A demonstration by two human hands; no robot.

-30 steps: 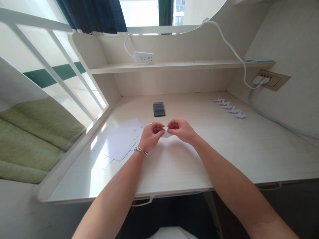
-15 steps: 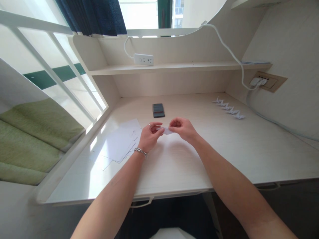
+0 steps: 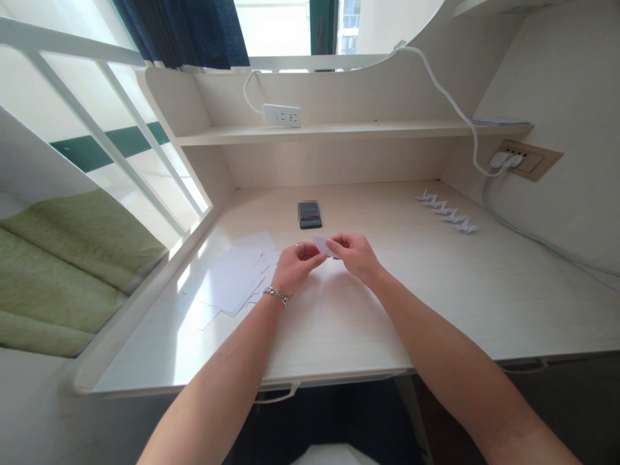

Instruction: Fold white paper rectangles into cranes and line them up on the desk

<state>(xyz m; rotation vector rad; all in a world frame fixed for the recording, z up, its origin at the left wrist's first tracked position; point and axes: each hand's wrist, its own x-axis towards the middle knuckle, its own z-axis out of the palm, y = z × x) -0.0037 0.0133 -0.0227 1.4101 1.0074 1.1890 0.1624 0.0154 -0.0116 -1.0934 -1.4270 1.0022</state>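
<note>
A small piece of folded white paper (image 3: 320, 243) is held between my hands above the middle of the desk. My right hand (image 3: 354, 253) pinches its right side between thumb and fingers. At its lower left edge, my left hand (image 3: 296, 263) has thumb and fingers closed on the paper; a ring and a chain bracelet show on this hand and wrist. Loose white paper sheets (image 3: 237, 274) lie on the desk left of my left hand. Beyond my hands rests a dark phone (image 3: 310, 214), its screen blurred.
Several folded paper cranes (image 3: 446, 212) stand in a slanting row at the back right. A power strip (image 3: 281, 115) sits on the shelf (image 3: 339, 132). White cables run to the wall socket (image 3: 526, 160) on the right. A slatted rail (image 3: 104, 129) borders the left side.
The folded paper has turned in my fingers, with its point now up and to the left. My left hand has shifted slightly down and right along it.
</note>
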